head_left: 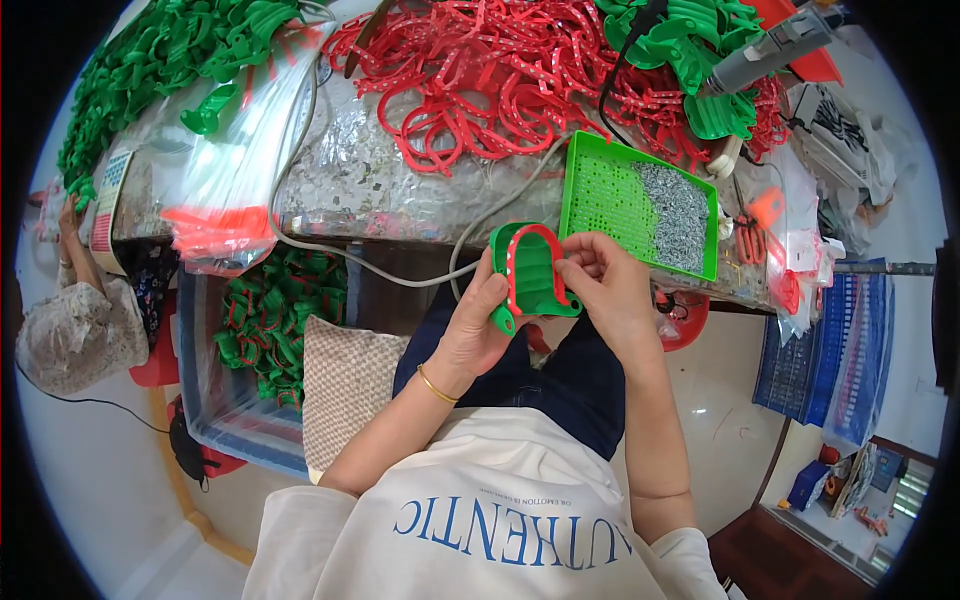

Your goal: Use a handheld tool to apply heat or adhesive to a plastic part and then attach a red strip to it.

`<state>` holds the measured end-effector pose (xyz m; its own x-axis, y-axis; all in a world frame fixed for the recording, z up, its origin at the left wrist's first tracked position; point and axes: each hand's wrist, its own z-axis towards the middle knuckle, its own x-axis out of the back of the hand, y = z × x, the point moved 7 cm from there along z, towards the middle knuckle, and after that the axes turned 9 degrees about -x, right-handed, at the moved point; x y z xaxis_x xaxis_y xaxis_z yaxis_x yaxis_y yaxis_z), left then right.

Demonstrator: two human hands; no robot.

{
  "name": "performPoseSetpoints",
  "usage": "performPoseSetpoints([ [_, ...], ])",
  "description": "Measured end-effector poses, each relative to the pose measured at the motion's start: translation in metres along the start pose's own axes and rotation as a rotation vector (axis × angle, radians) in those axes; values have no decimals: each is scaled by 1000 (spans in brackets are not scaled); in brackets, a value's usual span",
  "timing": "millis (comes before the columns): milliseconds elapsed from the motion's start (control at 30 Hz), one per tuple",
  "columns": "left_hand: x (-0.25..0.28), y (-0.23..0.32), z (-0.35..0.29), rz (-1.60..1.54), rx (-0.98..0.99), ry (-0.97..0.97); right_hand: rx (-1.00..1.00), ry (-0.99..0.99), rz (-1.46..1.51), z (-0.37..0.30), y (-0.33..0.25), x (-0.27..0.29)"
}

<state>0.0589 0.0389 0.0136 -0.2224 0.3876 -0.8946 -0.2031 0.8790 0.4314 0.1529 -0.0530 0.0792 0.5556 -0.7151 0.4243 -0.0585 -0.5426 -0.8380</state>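
A green plastic jaw-shaped piece (537, 272) with a ribbed inside is held in front of my lap. Around its inner edge runs a curved red strip (513, 257) with white, tooth-like dots. My left hand (474, 328) grips the piece from its left side, thumb on the near left edge. At the right edge, the thumb and fingers of my right hand (614, 288) are closed on the red strip's side; the exact contact is partly hidden by the fingers.
A green tray (603, 195) holds small silvery screws (678, 215). Behind lie heaped red strips (470, 80) and green pieces (190, 60). A grey electric screwdriver (765, 55) hangs at upper right. A blue crate (225, 425) with assembled pieces stands left; another person's arm (80, 245) shows beyond.
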Motion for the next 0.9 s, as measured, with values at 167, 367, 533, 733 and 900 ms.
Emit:
performPoseSetpoints([
  [167,6,1,1,24,-32,-70,-102,-50,186,4,13,-3],
  [367,1,5,1,37,-55,-55,-98,-49,276,9,25,-3],
  [533,-1,7,0,82,-52,-54,-110,-66,262,8,25,-4],
  [733,3,6,-1,138,-54,-36,-58,-21,180,5,20,-7],
  [900,3,5,-1,182,-57,-55,-20,36,73,3,17,-8],
])
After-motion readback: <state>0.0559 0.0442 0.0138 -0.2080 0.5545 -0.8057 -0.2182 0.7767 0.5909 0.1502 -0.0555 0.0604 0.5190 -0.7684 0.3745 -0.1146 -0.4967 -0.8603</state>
